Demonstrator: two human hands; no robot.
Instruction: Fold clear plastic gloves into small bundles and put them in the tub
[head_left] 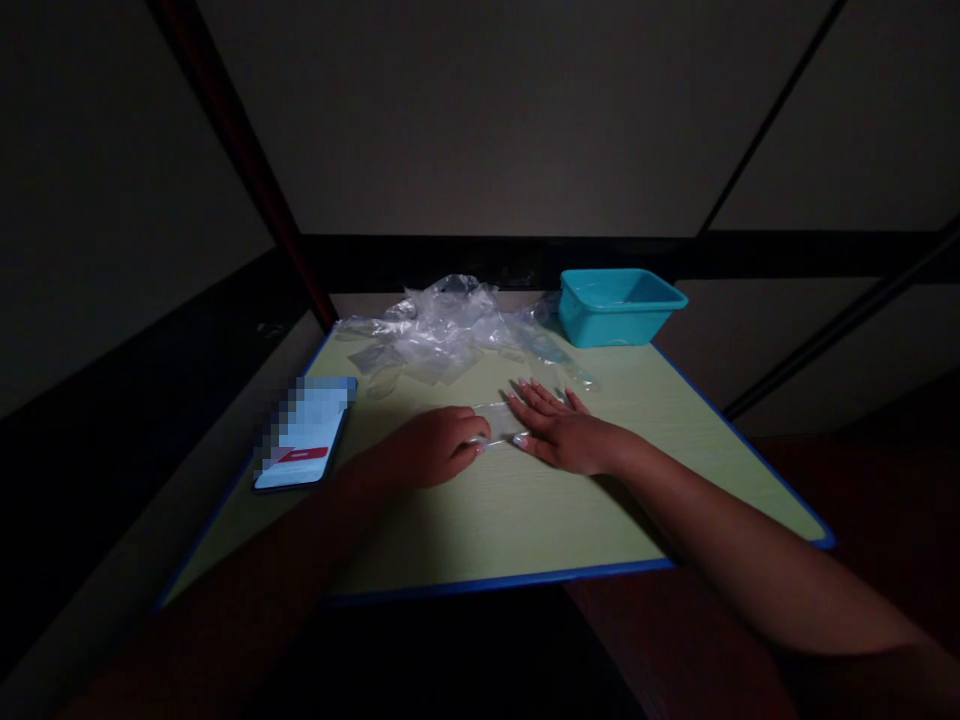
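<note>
A small clear plastic bag [499, 422] lies on the light green table [510, 520] between my two hands. My left hand [450, 443] is closed with its fingers pinched on the bag's left end. On the bag's right part rests my right hand [559, 430], palm down with the fingers spread. Beyond the hands, toward the far edge, is a loose heap of clear plastic bags [442, 330].
A turquoise plastic basket [619, 325] stands at the far right corner of the table. At the left edge lies a phone [304, 435] with its screen lit. Blue trim runs round the table, and dark panels rise behind it.
</note>
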